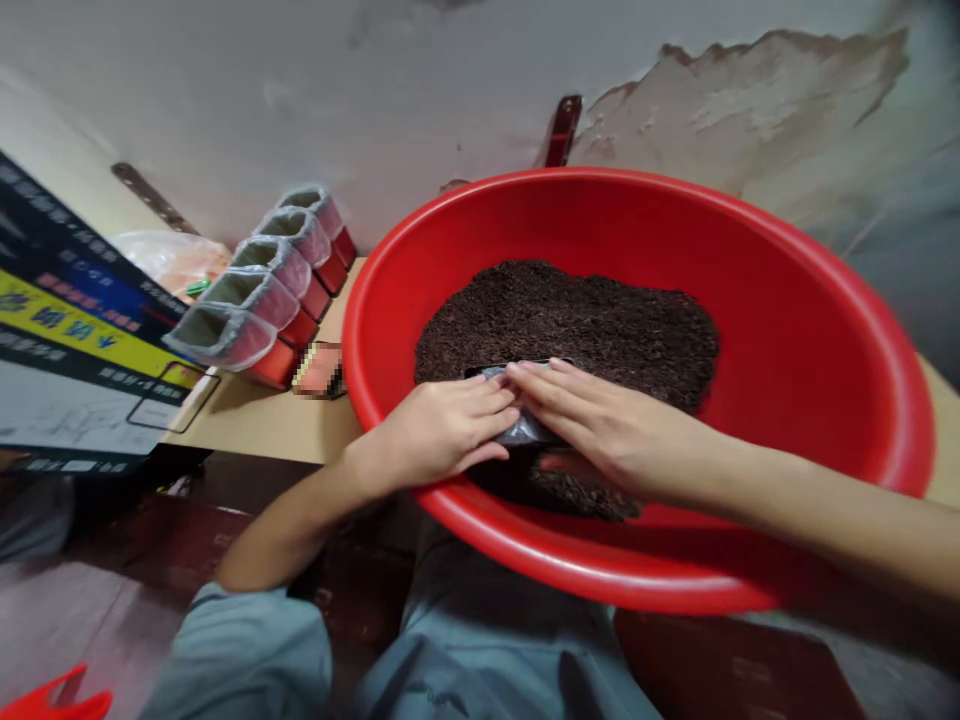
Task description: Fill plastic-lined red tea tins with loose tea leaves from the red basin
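In the head view a large red basin (pixel 810 330) holds a mound of dark, crumbly soil (pixel 570 310). Over its near side is a small black, boxy thing with shiny plastic film (pixel 529 430) on top. My left hand (pixel 446 425) lies on its left part, fingers stretched out flat and the thumb lower down. From the right, my right hand (pixel 600 420) rests on it too, fingers straight and close together. The fingertips of both hands meet over the film. Most of the black thing is hidden under them, so what is inside cannot be seen.
Left of the basin stands a row of several small red pots (pixel 274 362) lined with clear plastic, on a tan tabletop (pixel 262 425). A printed box (pixel 82 350) and a clear plastic bag (pixel 169 258) are farther left. Behind is a wall (pixel 450 90) with peeling paint.
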A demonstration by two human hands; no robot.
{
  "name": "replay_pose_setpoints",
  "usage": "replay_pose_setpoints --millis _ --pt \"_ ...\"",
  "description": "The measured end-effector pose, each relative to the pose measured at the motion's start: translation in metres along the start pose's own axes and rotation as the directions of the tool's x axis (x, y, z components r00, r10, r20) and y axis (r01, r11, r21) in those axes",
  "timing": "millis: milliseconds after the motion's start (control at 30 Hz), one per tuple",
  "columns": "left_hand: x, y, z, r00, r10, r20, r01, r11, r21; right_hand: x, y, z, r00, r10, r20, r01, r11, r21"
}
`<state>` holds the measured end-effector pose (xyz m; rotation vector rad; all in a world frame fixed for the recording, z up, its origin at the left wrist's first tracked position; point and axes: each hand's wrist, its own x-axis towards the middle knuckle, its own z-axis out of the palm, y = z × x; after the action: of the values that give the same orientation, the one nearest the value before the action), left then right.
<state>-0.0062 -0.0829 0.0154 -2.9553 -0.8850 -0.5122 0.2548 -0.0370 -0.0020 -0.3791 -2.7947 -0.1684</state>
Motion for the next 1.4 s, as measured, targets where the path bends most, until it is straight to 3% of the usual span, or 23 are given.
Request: replay_pose_setpoints --millis 67,100,133,167,233,267,333,400,533,667,767,867,933,1000,1033,1100,1133,1200,1233,1267,1300,1333,1400 --pt "-0.014 -0.009 -0.012 0.995 -0.075 -0.066 0.065 0.988 -0.139 0.006 0.004 0.001 1.000 -0.016 -0.019 0.017 0.999 0.031" --pt "-0.025 -0.015 -0.016 0.973 -0.186 -0.135 0.161 0.971 -0.178 0.009 0.005 0.001 0.999 -0.021 -0.034 0.022 0.999 0.034" --pt "-0.038 -0.025 -0.019 0.910 -0.345 -0.228 0.306 0.933 -0.191 0.012 0.005 0.002 0.998 -0.020 -0.053 0.022 0.999 0.025" --pt "-0.052 -0.037 -0.019 0.791 -0.519 -0.325 0.482 0.855 -0.192 0.014 0.005 0.003 0.997 -0.015 -0.069 0.015 1.000 0.003" --pt "-0.081 -0.067 -0.012 0.424 -0.778 -0.463 0.825 0.543 -0.156 0.016 0.001 0.006 0.996 -0.007 -0.094 0.001 0.998 -0.067" --pt "-0.095 -0.083 -0.005 0.287 -0.863 -0.416 0.927 0.359 -0.106 0.016 -0.001 0.007 0.995 -0.011 -0.097 0.001 0.995 -0.104" --pt "-0.120 -0.112 0.014 0.071 -0.984 -0.161 0.996 0.063 0.058 0.015 -0.006 0.010 0.995 -0.022 -0.095 0.006 0.987 -0.161" --pt "-0.138 -0.132 0.033 -0.021 -0.997 -0.075 0.993 -0.029 0.114 0.013 -0.009 0.012 0.996 -0.024 -0.092 0.006 0.982 -0.191" --pt "-0.157 -0.143 0.056 -0.061 -0.998 -0.029 0.989 -0.064 0.131 0.012 -0.017 0.010 0.996 0.007 -0.084 -0.026 0.976 -0.218" --pt "-0.160 -0.145 0.056 -0.066 -0.998 -0.015 0.991 -0.068 0.117 0.016 -0.033 -0.003 0.986 0.163 -0.015 -0.158 0.923 -0.352" --pt "-0.154 -0.147 0.045 -0.049 -0.997 -0.055 0.994 -0.054 0.092 0.015 -0.039 -0.010 0.980 0.197 0.020 -0.170 0.889 -0.425" --pt "-0.147 -0.141 0.020 -0.032 -0.973 -0.229 0.999 -0.022 -0.045 0.005 -0.036 -0.013 0.985 0.172 0.002 -0.161 0.924 -0.347" --pt "-0.142 -0.127 -0.007 -0.056 -0.914 -0.401 0.972 0.041 -0.230 -0.007 -0.032 -0.014 0.984 0.176 -0.004 -0.171 0.951 -0.259" --pt "-0.133 -0.104 -0.038 -0.092 -0.817 -0.570 0.909 0.164 -0.383 -0.019 -0.029 -0.014 0.983 0.181 0.010 -0.176 0.965 -0.196" --pt "-0.125 -0.090 -0.053 -0.087 -0.751 -0.654 0.857 0.279 -0.433 -0.024 -0.027 -0.013 0.983 0.182 0.015 -0.176 0.968 -0.178" --pt "-0.101 -0.059 -0.076 0.030 -0.631 -0.775 0.646 0.604 -0.467 -0.029 -0.025 -0.012 0.983 0.186 0.015 -0.181 0.971 -0.155" --pt "-0.086 -0.045 -0.082 0.117 -0.637 -0.762 0.517 0.694 -0.501 -0.030 -0.024 -0.011 0.982 0.191 0.005 -0.188 0.972 -0.139" --pt "-0.049 -0.023 -0.081 0.394 -0.734 -0.554 0.405 0.679 -0.612 -0.029 -0.021 -0.008 0.977 0.211 -0.028 -0.212 0.974 -0.084" --pt "-0.030 -0.016 -0.074 0.538 -0.749 -0.387 0.401 0.631 -0.664 -0.028 -0.019 -0.007 0.974 0.221 -0.048 -0.223 0.974 -0.047" --pt "-0.012 -0.013 -0.064 0.652 -0.728 -0.214 0.410 0.575 -0.708 -0.028 -0.017 -0.006 0.970 0.233 -0.072 -0.234 0.972 -0.007" --pt "0.003 -0.013 -0.052 0.722 -0.688 -0.079 0.430 0.534 -0.728 -0.027 -0.016 -0.004 0.963 0.254 -0.093 -0.251 0.967 0.038" --pt "0.016 -0.015 -0.039 0.764 -0.645 0.015 0.449 0.515 -0.730 -0.028 -0.014 -0.002 0.953 0.284 -0.103 -0.276 0.957 0.086" --pt "0.033 -0.021 -0.016 0.795 -0.601 0.086 0.490 0.552 -0.675 -0.029 -0.011 0.001 0.931 0.353 -0.092 -0.333 0.926 0.176"
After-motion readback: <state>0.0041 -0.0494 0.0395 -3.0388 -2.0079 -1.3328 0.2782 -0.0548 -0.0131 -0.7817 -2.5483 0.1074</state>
